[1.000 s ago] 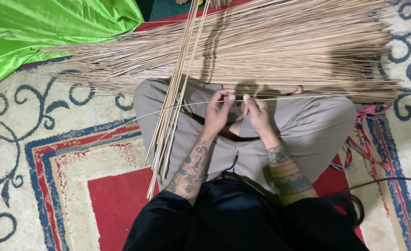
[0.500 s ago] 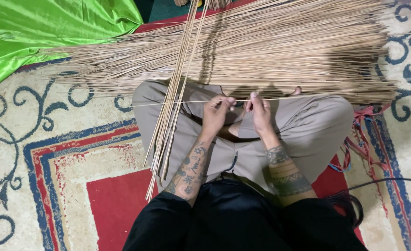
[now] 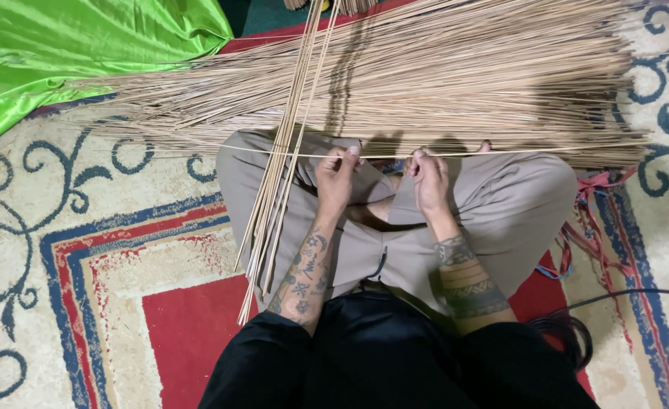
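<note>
While a single thin stick (image 3: pixel 501 152) was stretched level across the lap, just in front of the big pile, it was pinched near its middle by both hands, apparently so that it could be kept apart from the rest and handled alone. By the left hand (image 3: pixel 336 180) it was gripped between thumb and curled fingers (image 3: pixel 347 155), closed tight on it; by the right hand (image 3: pixel 429 178) it was nipped likewise at the fingertips, the remaining fingers folded in. A small bundle of sticks (image 3: pixel 277 189) was laid lengthwise over the left knee, crossing the held stick, seemingly set aside as a sorted lot. Beyond the knees a broad pile of sticks (image 3: pixel 463 83) was spread over the patterned carpet (image 3: pixel 84 250), with green cloth (image 3: pixel 62 53) bunched at the far left.
</note>
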